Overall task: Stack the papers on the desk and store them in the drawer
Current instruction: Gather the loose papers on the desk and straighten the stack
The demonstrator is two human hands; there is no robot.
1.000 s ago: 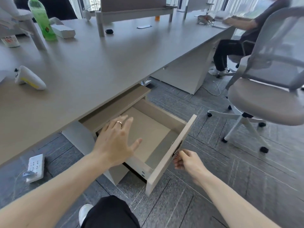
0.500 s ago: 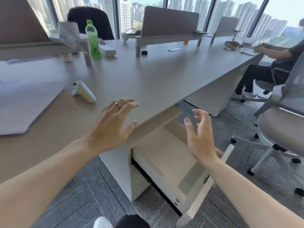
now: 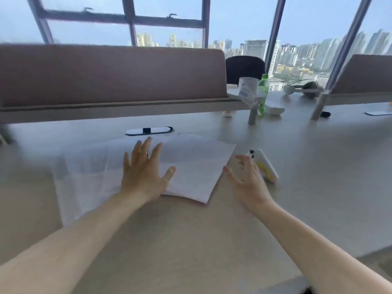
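Now over the papers [image 3: 197,166] on the desk [image 3: 191,240] — left hand [image 3: 144,172] spread above them, nearer; right hand [image 3: 246,179] open just beside their right edge.

Both hands, left [image 3: 144,177] and right [image 3: 247,181], hover spread over blurred, seemingly overlapping papers [image 3: 191,166] on the desk [image 3: 180,240].

Head camera looks forward and down across the desk [image 3: 191,240]; edges somewhat blurred.
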